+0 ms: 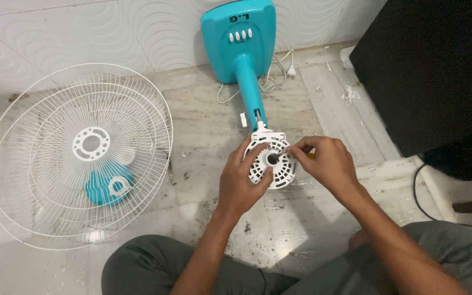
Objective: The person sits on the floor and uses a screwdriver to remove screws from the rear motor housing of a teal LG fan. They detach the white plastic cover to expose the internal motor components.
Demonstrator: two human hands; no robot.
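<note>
From the head camera, you sit on the stone floor (203, 125) with a dismantled table fan lying in front of you. Your left hand (241, 183) is wrapped around the white motor housing (271, 164), fingers curled over its left rim and thumb pressed on the slotted face, so the hand is closed on the housing and steadies it. Your right hand (326, 161) is pinched together on a small tool (293, 148), probably a screwdriver, whose tip meets the dark hub at the middle of the housing. The handle is mostly hidden in your palm, so I cannot tell its kind for sure.

The housing lies on the floor just in front of your knees, joined to the turquoise fan stand (241, 49) that stretches away from you toward the wall. The white power cord (271, 82) is coiled beside the stand's base. Well to your left, two white wire guards (77, 158) lie stacked with a turquoise blade hub (107, 188) showing through them. A dark cabinet (427, 71) stands at your right.

The risks, as I judge them: the tool tip could slip off the hub and jab your left thumb, which sits just beside it. The housing rests on its rounded back, so a hard push could roll it. Any small screw that comes loose could vanish among the debris on the floor.
</note>
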